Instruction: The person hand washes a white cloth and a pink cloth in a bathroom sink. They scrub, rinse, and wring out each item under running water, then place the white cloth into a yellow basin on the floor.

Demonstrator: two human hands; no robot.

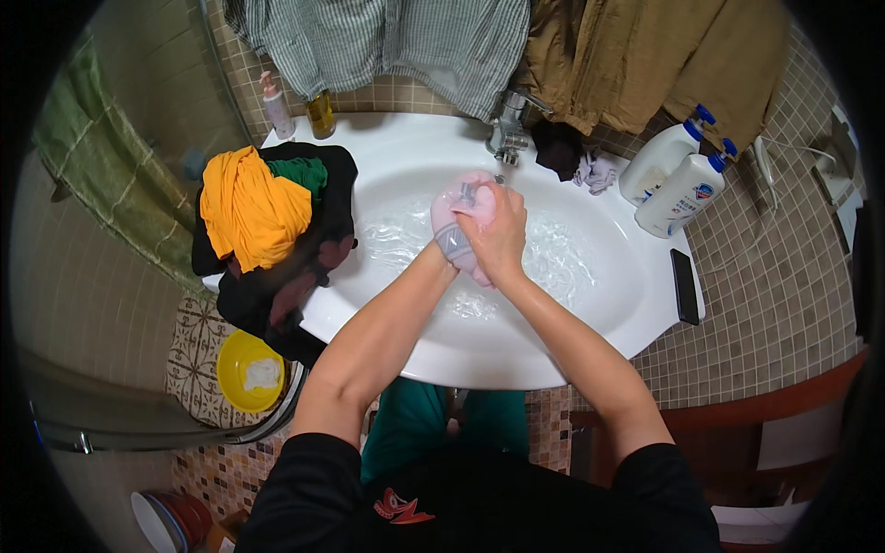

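A wet pink cloth item with grey striped bands [453, 238], perhaps a sock, is bunched up over the white washbasin [484, 359]. My right hand [503, 231] grips it from the right, fingers curled over the top. The fabric covers most of my left hand [448, 257], so only the wrist area shows and its fingers are hidden. Both hands press together at the cloth, just above rippling clear water [560, 256]. Behind them stands a chrome faucet [510, 128].
Yellow cloth [256, 207], green cloth [301, 176] and black clothing [339, 166] pile on the left rim. Two white pump bottles [681, 197] and a black phone [684, 287] sit right. Dark [559, 148] and pale [594, 171] cloths lie by the faucet. A yellow basin [231, 373] rests below left.
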